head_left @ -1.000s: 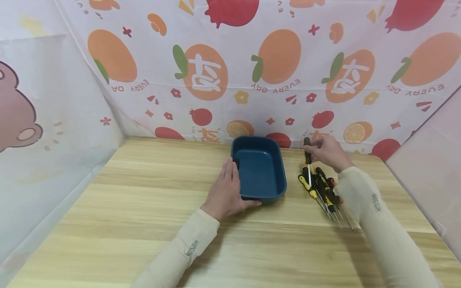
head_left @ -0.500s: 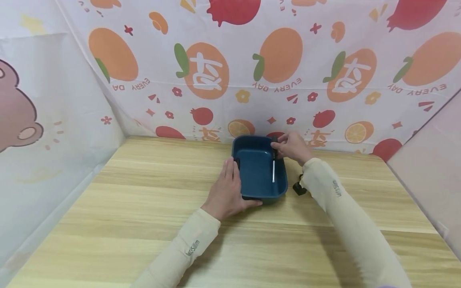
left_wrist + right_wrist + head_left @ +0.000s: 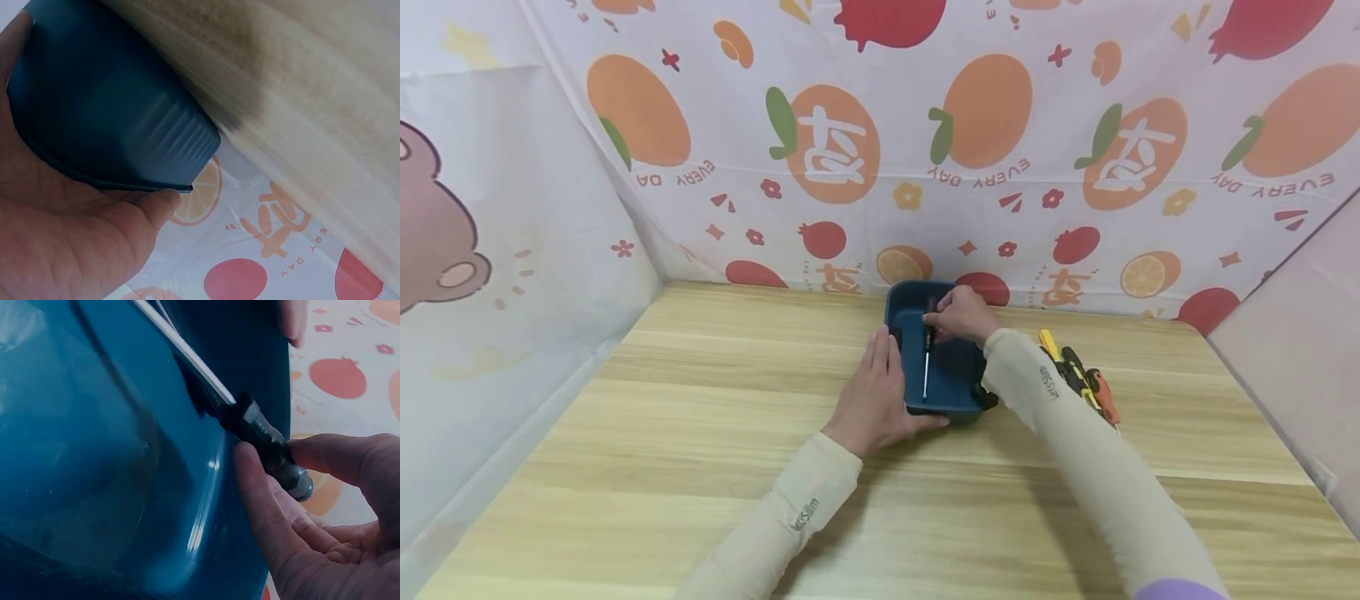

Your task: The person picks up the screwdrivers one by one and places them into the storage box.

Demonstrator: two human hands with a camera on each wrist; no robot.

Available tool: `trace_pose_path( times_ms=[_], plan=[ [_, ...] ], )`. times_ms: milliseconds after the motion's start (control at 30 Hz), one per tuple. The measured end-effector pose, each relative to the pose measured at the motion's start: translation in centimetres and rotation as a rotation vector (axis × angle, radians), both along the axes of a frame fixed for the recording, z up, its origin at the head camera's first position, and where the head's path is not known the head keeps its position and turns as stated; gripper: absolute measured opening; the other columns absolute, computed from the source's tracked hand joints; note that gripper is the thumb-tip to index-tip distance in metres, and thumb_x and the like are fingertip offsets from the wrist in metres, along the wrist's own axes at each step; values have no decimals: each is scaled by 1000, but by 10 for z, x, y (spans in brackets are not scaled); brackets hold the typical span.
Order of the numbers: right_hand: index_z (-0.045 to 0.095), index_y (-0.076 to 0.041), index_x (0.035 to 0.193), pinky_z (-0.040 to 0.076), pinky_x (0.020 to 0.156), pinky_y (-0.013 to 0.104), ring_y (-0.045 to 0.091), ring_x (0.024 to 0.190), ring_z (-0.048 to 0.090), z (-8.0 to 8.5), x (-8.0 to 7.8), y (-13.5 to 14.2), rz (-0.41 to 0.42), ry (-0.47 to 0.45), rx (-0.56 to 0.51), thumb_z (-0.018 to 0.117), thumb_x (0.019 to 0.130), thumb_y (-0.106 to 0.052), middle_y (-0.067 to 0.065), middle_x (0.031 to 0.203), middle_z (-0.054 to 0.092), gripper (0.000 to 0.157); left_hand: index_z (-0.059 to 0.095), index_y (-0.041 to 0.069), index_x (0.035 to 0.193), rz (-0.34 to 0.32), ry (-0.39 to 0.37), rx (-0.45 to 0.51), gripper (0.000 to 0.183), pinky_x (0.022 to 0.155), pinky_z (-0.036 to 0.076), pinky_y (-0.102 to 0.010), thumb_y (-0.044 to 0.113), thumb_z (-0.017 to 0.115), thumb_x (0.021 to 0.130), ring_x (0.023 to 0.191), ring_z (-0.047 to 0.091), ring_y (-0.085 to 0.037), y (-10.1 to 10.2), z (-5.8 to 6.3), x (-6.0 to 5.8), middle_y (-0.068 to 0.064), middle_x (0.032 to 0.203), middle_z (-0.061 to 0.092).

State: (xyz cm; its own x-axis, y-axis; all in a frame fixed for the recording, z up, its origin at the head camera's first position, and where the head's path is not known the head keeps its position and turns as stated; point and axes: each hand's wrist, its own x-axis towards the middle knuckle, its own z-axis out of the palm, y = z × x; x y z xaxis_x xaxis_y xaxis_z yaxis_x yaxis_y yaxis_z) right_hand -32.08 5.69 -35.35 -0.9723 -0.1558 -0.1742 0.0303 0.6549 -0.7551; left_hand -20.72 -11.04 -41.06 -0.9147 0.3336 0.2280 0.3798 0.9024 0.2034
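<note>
Screwdriver (image 3: 928, 338) | pinched by right hand (image 3: 964, 317) | shaft (image 3: 926, 375) jutting over blue bin (image 3: 946, 390)

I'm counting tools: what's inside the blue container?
Reaching in: a black-handled screwdriver in the right hand; a dark shape beside it, unclear. Hand and sleeve hide part.

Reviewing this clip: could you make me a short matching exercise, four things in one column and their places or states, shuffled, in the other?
Column 1
1. left hand
2. right hand
3. blue container
4. orange-handled screwdriver

Column 2
A. pinches a black-handled screwdriver with its fingers
B. lies on the table, to the person's right of the blue container
C. stands close to the fruit-print backdrop
D. holds the near left corner of the blue container

Right pairs: 1-D, 2-A, 3-C, 4-B
</note>
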Motion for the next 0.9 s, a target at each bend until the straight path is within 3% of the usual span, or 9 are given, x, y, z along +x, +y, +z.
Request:
trace_pose_path(
  times_ms=[167,267,533,767,900],
  plan=[
    [71,1,86,57,94,39,20,77,75,-3,-7,-12,39,-30,77,69,99,-19,13,82,75,24,26,-12,154,-2,0,7,134,116,33,-43,83,68,70,150,23,-41,-3,1,-3,-28,163,21],
    [69,0,82,55,98,40,20,76,75,-5,-11,-17,54,-62,113,68,99,-19,11,78,74,25,27,-12,153,-9,4,11,133,116,33,-42,83,68,70,150,25,-41,-5,1,-5,-28,162,23],
    [68,1,97,53,100,39,21,78,75,-10,-21,-23,34,-200,42,66,100,-17,12,82,74,18,28,-14,152,-29,28,8,133,118,32,-41,83,68,71,150,25,-42,-5,3,-6,-30,161,23],
    [67,-1,97,58,73,23,17,70,73,-17,-25,-25,25,-302,-16,65,100,-16,9,75,70,16,27,-14,152,-31,19,7,132,118,32,-41,82,68,72,150,24,-41,-6,2,-6,-30,161,22],
    [63,-2,101,57,72,23,16,69,72,-22,-28,-26,23,-322,-18,65,100,-17,8,75,69,15,27,-14,152,-24,16,1,133,118,31,-41,83,67,71,150,23,-41,-6,2,-6,-30,162,21]
  ],
)
